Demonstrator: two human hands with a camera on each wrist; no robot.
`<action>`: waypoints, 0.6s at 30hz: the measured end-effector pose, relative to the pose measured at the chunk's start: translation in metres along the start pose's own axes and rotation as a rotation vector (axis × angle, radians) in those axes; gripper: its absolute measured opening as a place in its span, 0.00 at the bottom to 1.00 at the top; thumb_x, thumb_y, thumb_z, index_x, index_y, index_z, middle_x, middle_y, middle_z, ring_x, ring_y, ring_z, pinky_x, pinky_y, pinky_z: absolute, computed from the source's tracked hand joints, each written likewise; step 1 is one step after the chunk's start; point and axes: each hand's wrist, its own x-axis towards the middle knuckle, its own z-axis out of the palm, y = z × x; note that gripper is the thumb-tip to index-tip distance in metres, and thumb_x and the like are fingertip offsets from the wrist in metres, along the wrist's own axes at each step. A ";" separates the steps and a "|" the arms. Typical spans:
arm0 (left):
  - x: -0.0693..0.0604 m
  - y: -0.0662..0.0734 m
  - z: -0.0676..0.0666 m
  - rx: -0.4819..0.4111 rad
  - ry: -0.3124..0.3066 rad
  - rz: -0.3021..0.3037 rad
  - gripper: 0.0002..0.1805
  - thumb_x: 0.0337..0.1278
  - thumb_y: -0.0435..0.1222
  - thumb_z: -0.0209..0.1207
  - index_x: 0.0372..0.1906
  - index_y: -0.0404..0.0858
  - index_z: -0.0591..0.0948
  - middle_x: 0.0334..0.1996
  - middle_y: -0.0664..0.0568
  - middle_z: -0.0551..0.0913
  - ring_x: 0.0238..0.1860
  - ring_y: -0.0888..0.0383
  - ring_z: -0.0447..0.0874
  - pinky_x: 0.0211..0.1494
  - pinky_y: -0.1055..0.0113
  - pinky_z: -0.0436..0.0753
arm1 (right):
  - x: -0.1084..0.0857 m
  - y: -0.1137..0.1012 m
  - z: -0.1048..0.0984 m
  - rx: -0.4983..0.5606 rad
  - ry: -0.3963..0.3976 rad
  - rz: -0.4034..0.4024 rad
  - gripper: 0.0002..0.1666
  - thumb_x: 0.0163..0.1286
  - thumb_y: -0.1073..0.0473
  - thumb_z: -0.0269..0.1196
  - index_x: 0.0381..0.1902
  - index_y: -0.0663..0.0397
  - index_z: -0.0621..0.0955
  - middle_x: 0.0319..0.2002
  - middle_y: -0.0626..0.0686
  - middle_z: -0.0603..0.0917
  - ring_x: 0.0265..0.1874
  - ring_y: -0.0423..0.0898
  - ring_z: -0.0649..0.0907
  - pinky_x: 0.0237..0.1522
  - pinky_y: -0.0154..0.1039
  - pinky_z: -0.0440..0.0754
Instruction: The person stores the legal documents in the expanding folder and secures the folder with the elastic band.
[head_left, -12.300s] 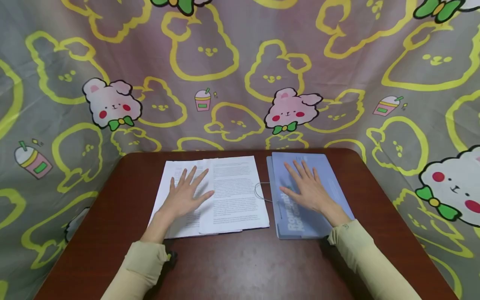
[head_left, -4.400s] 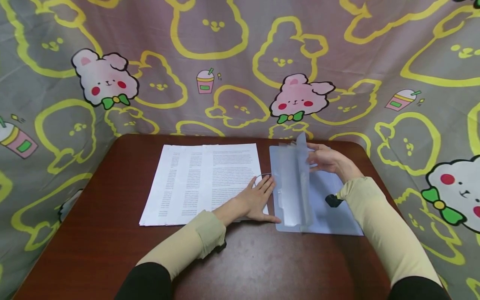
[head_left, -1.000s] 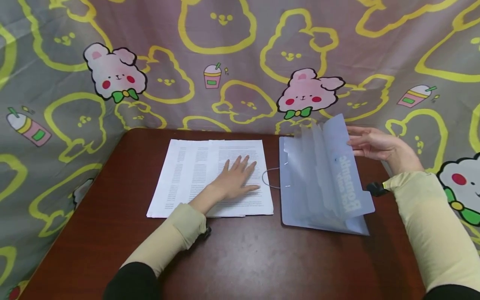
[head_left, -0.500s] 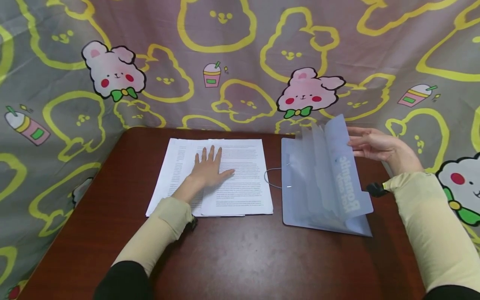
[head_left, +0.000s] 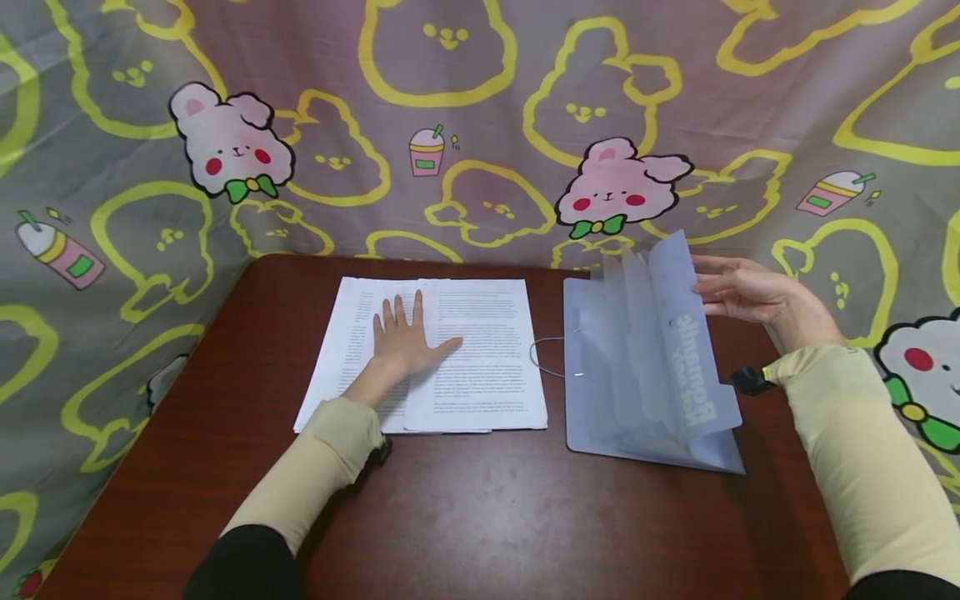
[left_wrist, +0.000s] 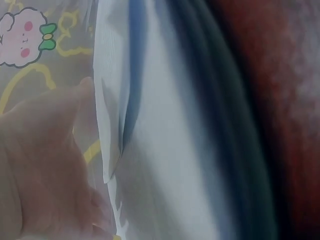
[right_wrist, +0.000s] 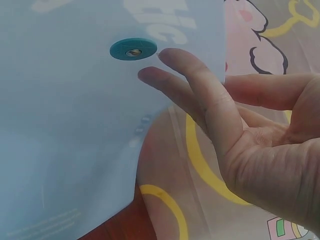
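Observation:
My left hand (head_left: 402,342) is spread over two overlapping stacks of printed paper (head_left: 480,375), its fingers extended and thumb out to the side. The left wrist view shows the paper edges (left_wrist: 115,115) close up beside that hand. To the right stands a translucent blue expanding file folder (head_left: 581,417), its lettered cover raised and its pockets (head_left: 637,350) fanned apart. My right hand (head_left: 750,290) pinches the raised cover at its right edge. In the right wrist view, two fingertips (right_wrist: 172,55) lie by a teal round button (right_wrist: 133,49) on the cover, while another digit passes behind its edge.
A thin elastic cord (head_left: 542,367) loops from the folder's left edge toward the papers. The brown wooden table (head_left: 480,517) extends in front. A cartoon-printed curtain (head_left: 480,125) hangs around its back and sides.
The folder, lying closed at first, has been opened by my right hand, which now holds the cover up. My left hand left the folder's edge and slid leftward over the papers.

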 end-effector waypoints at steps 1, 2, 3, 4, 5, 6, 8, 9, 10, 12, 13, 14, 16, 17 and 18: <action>-0.001 0.000 0.001 -0.004 -0.004 -0.009 0.69 0.69 0.76 0.51 0.90 0.36 0.32 0.89 0.25 0.33 0.90 0.29 0.27 0.92 0.33 0.37 | -0.001 0.000 0.001 -0.002 0.002 0.001 0.50 0.87 0.71 0.48 0.90 0.54 0.32 0.46 0.31 0.87 0.44 0.35 0.90 0.46 0.35 0.93; -0.002 0.001 0.002 -0.002 -0.011 -0.017 0.70 0.69 0.76 0.51 0.90 0.34 0.33 0.89 0.25 0.32 0.91 0.29 0.26 0.92 0.33 0.36 | -0.001 0.000 0.001 -0.006 0.004 0.002 0.50 0.87 0.71 0.48 0.90 0.54 0.32 0.46 0.30 0.87 0.44 0.35 0.90 0.46 0.35 0.93; -0.003 0.001 0.002 0.005 -0.018 -0.026 0.71 0.68 0.77 0.51 0.89 0.31 0.34 0.88 0.25 0.31 0.91 0.30 0.26 0.92 0.33 0.37 | -0.001 0.000 0.002 -0.008 0.003 0.002 0.50 0.87 0.71 0.48 0.90 0.54 0.32 0.46 0.30 0.87 0.45 0.35 0.90 0.46 0.35 0.93; -0.003 0.002 0.003 0.011 -0.024 -0.034 0.71 0.68 0.77 0.51 0.89 0.28 0.35 0.88 0.25 0.31 0.91 0.30 0.26 0.92 0.33 0.37 | -0.002 0.000 0.002 -0.007 0.002 0.001 0.50 0.87 0.72 0.48 0.90 0.54 0.32 0.46 0.30 0.87 0.45 0.35 0.90 0.46 0.35 0.94; -0.004 0.002 0.004 0.022 -0.030 -0.042 0.72 0.69 0.77 0.50 0.88 0.25 0.36 0.88 0.24 0.31 0.91 0.30 0.26 0.92 0.34 0.37 | -0.002 0.000 0.003 -0.002 0.001 -0.001 0.50 0.86 0.72 0.48 0.90 0.55 0.32 0.46 0.31 0.87 0.45 0.35 0.90 0.46 0.35 0.94; -0.004 0.003 0.004 0.027 -0.034 -0.051 0.72 0.69 0.77 0.50 0.87 0.23 0.37 0.88 0.24 0.31 0.91 0.31 0.26 0.92 0.34 0.38 | -0.002 0.000 0.003 -0.001 -0.003 -0.004 0.50 0.86 0.72 0.48 0.90 0.55 0.32 0.46 0.31 0.87 0.45 0.36 0.90 0.46 0.36 0.94; -0.005 0.003 0.005 0.047 -0.044 -0.060 0.72 0.69 0.77 0.48 0.86 0.20 0.39 0.88 0.23 0.31 0.91 0.31 0.27 0.92 0.34 0.39 | -0.002 0.000 0.004 0.010 -0.006 -0.009 0.51 0.86 0.72 0.48 0.90 0.55 0.32 0.46 0.32 0.88 0.45 0.36 0.91 0.45 0.36 0.94; -0.005 0.003 0.005 0.049 -0.046 -0.062 0.72 0.70 0.77 0.48 0.86 0.20 0.39 0.88 0.23 0.31 0.91 0.31 0.28 0.92 0.34 0.39 | -0.003 0.000 0.004 0.013 -0.007 -0.012 0.51 0.86 0.73 0.48 0.90 0.55 0.32 0.46 0.32 0.88 0.45 0.37 0.91 0.45 0.36 0.94; -0.005 0.003 0.005 0.047 -0.046 -0.062 0.71 0.70 0.76 0.48 0.86 0.20 0.40 0.88 0.23 0.32 0.91 0.31 0.28 0.92 0.33 0.39 | -0.003 0.000 0.004 0.017 -0.007 -0.014 0.51 0.86 0.73 0.48 0.90 0.56 0.32 0.46 0.32 0.89 0.45 0.37 0.91 0.45 0.36 0.94; -0.005 0.004 0.006 0.034 -0.046 -0.061 0.71 0.71 0.76 0.49 0.86 0.20 0.39 0.88 0.23 0.32 0.91 0.30 0.29 0.92 0.33 0.40 | -0.003 0.000 0.005 0.015 -0.008 -0.017 0.51 0.86 0.72 0.49 0.90 0.56 0.32 0.46 0.31 0.88 0.45 0.37 0.91 0.45 0.36 0.94; -0.004 0.003 0.006 0.028 -0.046 -0.058 0.70 0.71 0.76 0.49 0.86 0.20 0.40 0.88 0.23 0.32 0.91 0.30 0.29 0.92 0.33 0.40 | -0.003 0.000 0.004 0.020 -0.005 -0.016 0.51 0.86 0.73 0.49 0.90 0.55 0.32 0.46 0.32 0.89 0.45 0.37 0.91 0.45 0.36 0.94; -0.004 0.003 0.006 0.018 -0.047 -0.057 0.70 0.72 0.75 0.50 0.86 0.21 0.39 0.88 0.24 0.32 0.91 0.30 0.29 0.92 0.33 0.40 | -0.003 0.000 0.005 0.021 -0.004 -0.016 0.51 0.86 0.72 0.49 0.90 0.55 0.32 0.46 0.32 0.89 0.45 0.37 0.91 0.45 0.36 0.94; -0.003 0.003 0.006 -0.004 -0.050 -0.058 0.69 0.73 0.74 0.51 0.86 0.21 0.39 0.88 0.24 0.32 0.91 0.31 0.28 0.92 0.34 0.40 | -0.004 0.000 0.004 0.021 -0.004 -0.016 0.51 0.86 0.72 0.49 0.90 0.55 0.32 0.46 0.32 0.88 0.45 0.37 0.91 0.45 0.36 0.94; -0.002 0.003 0.006 -0.015 -0.052 -0.058 0.68 0.73 0.73 0.51 0.87 0.21 0.39 0.88 0.24 0.32 0.91 0.31 0.28 0.92 0.34 0.40 | -0.004 0.001 0.004 0.012 -0.004 -0.016 0.51 0.86 0.72 0.49 0.90 0.55 0.32 0.46 0.31 0.88 0.45 0.37 0.91 0.45 0.36 0.94; -0.002 0.002 0.006 -0.027 -0.053 -0.058 0.68 0.74 0.72 0.52 0.87 0.21 0.40 0.88 0.24 0.32 0.91 0.31 0.28 0.92 0.34 0.40 | -0.004 0.001 0.004 0.003 -0.002 -0.017 0.51 0.86 0.72 0.49 0.90 0.55 0.33 0.47 0.31 0.87 0.45 0.36 0.91 0.45 0.36 0.94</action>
